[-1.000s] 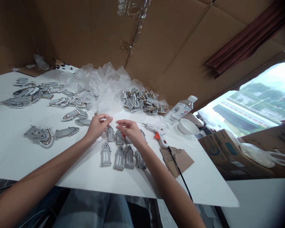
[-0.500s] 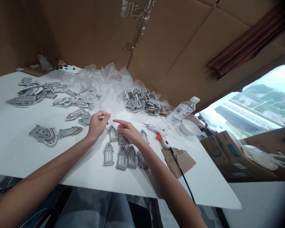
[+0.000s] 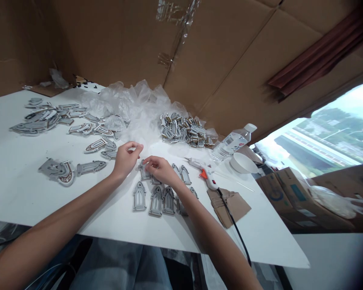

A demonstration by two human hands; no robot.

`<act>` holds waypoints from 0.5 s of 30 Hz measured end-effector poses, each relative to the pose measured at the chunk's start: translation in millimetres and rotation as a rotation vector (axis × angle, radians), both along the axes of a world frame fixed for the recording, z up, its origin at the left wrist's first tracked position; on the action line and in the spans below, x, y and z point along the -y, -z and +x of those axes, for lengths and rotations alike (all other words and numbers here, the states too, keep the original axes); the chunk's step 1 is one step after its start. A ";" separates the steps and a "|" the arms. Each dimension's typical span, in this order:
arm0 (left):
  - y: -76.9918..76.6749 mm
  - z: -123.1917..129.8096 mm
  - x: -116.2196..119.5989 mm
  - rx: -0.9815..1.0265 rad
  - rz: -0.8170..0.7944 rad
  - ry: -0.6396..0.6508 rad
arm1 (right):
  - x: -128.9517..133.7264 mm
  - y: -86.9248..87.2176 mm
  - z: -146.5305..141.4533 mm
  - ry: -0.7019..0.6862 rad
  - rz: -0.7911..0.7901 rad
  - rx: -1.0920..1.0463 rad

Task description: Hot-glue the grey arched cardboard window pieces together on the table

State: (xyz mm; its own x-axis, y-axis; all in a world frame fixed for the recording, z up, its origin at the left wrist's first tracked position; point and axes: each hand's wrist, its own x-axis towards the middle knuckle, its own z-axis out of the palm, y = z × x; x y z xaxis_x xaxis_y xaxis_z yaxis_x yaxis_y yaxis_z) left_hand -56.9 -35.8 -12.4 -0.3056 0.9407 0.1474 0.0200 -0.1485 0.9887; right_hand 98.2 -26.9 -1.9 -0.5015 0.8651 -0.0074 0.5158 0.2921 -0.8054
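Grey arched window pieces (image 3: 139, 197) lie in two rows before me, presumably for access. The glue gun (image 3: 211, 182) lies handle toward me, apparently for reach. My right hand (image 3: 160, 168) curls over the rear row; my left hand (image 3: 124, 162) pinches nearby. Whether either holds anything, I cannot tell.

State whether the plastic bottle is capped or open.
Capped: the plastic bottle has a white cap on its neck.

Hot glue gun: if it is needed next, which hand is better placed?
Probably the right hand: at the gray arched pieces, it is nearer to the hot glue gun. The left hand is farther away.
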 end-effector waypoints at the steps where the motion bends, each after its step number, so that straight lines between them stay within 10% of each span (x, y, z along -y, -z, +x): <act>1: 0.1 0.1 -0.1 -0.001 -0.001 0.000 | 0.2 0.6 -0.1 -0.003 0.009 0.005; 15: -0.4 1.8 0.5 -0.018 -0.012 0.018 | 1.2 2.1 -1.4 0.006 0.171 0.041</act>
State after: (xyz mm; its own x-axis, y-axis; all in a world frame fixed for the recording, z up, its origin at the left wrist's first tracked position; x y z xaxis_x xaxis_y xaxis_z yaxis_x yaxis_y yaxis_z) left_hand -55.1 -36.3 -12.0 -0.2863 0.9476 0.1415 0.0354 -0.1371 0.9899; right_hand 96.8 -28.1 -4.0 -0.4983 0.8587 0.1196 0.5496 0.4195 -0.7224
